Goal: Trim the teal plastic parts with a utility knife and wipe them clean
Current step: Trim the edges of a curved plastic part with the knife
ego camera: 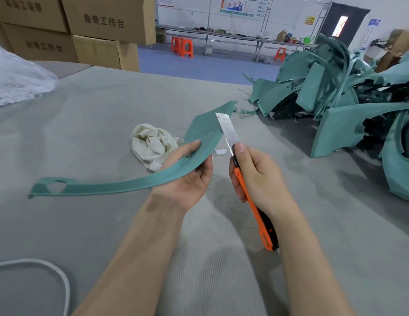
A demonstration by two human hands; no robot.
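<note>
Holding teal part (205,133) | left hand (187,181) fingers (204,173) beneath | right hand (258,179): knife (263,224)

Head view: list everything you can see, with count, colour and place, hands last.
teal plastic part: one, teal, curved, held above the table centre.
utility knife: one, orange and black, blade extended beside the part's edge.
rag: one, off-white, crumpled on the table behind the part.
pile of teal parts: many, teal, table's right side.
cardboard boxes: at least four, brown, stacked top left.
stools: three, orange, background floor.
cord: one, white, lower left.
table: one, grey covering.
left hand: holds the part.
right hand: grips the knife.
</note>
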